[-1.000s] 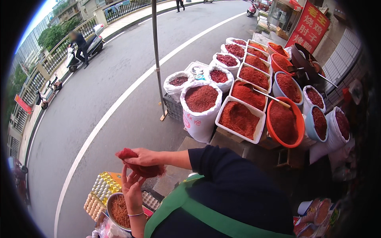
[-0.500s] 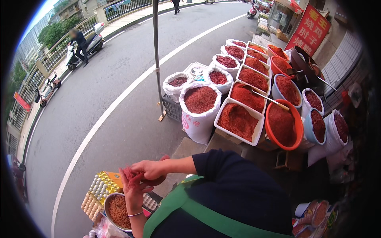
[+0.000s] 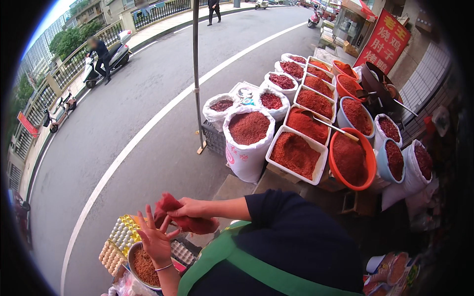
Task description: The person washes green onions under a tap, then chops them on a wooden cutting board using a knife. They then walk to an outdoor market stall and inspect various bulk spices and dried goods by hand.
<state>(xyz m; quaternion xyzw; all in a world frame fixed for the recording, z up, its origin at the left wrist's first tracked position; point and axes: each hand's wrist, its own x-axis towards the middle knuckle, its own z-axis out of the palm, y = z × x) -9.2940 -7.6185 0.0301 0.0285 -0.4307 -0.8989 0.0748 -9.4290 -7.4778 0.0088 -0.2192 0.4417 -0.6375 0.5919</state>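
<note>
At the lower edge a person in a dark top and green apron strap (image 3: 247, 266) bends over a street stall. The left hand (image 3: 157, 238), a thin bracelet on its wrist, is spread with fingers splayed wide, and its fingertips touch the lower edge of a red plastic bag (image 3: 185, 217). The right hand (image 3: 190, 208) is closed on the top of that same bag, pinching the crumpled red film, so the bag hangs between the two hands just above the stall. Directly beneath the hands sits a metal bowl of brownish-red ground spice (image 3: 143, 266), and just beside it lie trays of pale eggs (image 3: 118, 237), one with a yellow cover. Farther on, past a step in the pavement, stands a white sack of red chilli powder (image 3: 248, 140), next to it a white rectangular tub of chilli powder (image 3: 296, 155) and an orange basin (image 3: 351, 159) holding a long-handled scoop. More sacks and tubs run away in rows beside a metal pole (image 3: 196, 74). Beyond lies the grey road (image 3: 143, 98), with a parked scooter (image 3: 106, 64) at the railing.
</note>
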